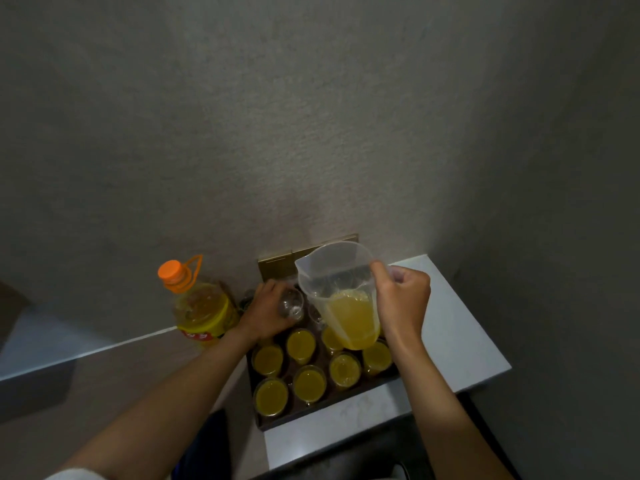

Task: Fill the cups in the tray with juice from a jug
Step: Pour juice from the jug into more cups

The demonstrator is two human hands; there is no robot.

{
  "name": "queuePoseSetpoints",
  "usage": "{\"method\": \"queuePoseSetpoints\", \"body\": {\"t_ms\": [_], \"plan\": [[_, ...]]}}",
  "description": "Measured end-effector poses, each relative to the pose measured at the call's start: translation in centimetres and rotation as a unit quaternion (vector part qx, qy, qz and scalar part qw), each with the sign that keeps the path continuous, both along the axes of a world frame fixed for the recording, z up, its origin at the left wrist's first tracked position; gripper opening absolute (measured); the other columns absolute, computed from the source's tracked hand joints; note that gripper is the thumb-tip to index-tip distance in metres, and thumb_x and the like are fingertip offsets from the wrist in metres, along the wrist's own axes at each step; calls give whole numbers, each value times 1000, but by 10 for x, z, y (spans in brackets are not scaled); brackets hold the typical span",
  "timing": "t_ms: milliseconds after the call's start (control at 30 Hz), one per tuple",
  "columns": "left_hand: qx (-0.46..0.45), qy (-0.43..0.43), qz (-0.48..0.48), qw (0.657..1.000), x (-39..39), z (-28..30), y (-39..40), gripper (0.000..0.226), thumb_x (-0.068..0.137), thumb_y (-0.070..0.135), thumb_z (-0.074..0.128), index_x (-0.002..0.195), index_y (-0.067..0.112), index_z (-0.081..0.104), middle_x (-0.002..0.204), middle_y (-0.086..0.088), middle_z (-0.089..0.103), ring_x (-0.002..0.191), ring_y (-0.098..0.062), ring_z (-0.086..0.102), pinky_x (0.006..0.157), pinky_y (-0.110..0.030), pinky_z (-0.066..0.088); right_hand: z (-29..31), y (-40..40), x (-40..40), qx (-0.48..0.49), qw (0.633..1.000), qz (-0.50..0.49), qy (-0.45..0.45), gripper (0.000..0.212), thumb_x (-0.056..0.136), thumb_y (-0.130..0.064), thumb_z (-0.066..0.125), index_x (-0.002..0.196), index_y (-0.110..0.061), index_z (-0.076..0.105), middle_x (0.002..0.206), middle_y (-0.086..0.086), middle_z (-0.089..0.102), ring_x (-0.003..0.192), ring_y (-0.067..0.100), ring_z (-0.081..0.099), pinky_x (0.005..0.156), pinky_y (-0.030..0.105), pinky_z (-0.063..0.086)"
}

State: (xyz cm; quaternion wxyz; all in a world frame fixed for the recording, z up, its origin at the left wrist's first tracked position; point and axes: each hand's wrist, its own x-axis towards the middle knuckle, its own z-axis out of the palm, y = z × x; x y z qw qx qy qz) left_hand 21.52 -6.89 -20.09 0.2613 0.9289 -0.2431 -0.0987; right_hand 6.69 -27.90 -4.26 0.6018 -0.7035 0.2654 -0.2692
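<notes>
**A:** What are the hands doing?

**B:** The right hand (401,299) has its grip clamped on the handle side of a clear plastic jug (341,296), fingers curled tight. The jug is held up above the tray (325,408) and is roughly a third full of orange juice. The left hand (265,311) has its grip wrapped around an empty clear cup (292,304), just left of the jug.

**A:** And the other cups?

**B:** Just below both grips, toward the person, seven filled cups (300,345) of yellow-orange juice stand close together in the dark tray. One or two more clear cups sit behind the left grip, though they are hard to make out.

**A:** What lies around them?

**B:** The tray rests on a pale counter (457,327). Left of the left grip stands a juice bottle (201,306) with an orange cap, beside the tray.
</notes>
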Motion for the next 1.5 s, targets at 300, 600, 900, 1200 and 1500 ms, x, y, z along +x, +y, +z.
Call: {"method": "queuePoseSetpoints", "body": {"t_ms": [300, 600, 900, 1200, 1500], "plan": [[-217, -11, 162, 962, -36, 35, 6, 55, 78, 18, 85, 126, 24, 58, 121, 2, 49, 108, -2, 54, 83, -6, 44, 4, 0, 6, 12, 1000, 13, 3, 49, 93, -23, 70, 50, -16, 47, 42, -7, 44, 43, 9, 40, 58, 31, 45], [-427, 7, 258, 867, -71, 69, 11, 75, 71, 23, 79, 140, 22, 49, 130, 3, 51, 109, -7, 63, 78, -18, 55, 22, 8, 18, -11, 998, 66, -7, 46, 91, -26, 71, 51, -16, 50, 48, 4, 45, 50, 21, 41, 56, 36, 43], [-570, 33, 330, 751, -90, 96, 14, 62, 76, 3, 86, 126, 24, 57, 133, 0, 62, 128, -11, 57, 101, -31, 53, 53, 16, 33, -105, 982, 155, -2, 44, 85, -32, 70, 49, -20, 48, 49, 2, 41, 49, 19, 37, 54, 37, 37], [-577, 8, 319, 752, -115, 114, 30, 57, 75, 6, 87, 118, 33, 61, 128, 6, 65, 124, -8, 58, 101, -30, 52, 102, 41, 42, -247, 945, 213, 0, 57, 86, -29, 72, 45, -22, 34, 43, -8, 30, 43, 15, 29, 54, 33, 32], [-595, -8, 321, 737, -136, 127, 51, 61, 77, 4, 85, 128, 26, 60, 130, 8, 64, 117, 0, 60, 81, -6, 47, 136, 69, 46, -339, 905, 258, 11, 45, 85, -33, 70, 51, -21, 45, 45, -3, 36, 44, 16, 34, 53, 33, 34]]}}
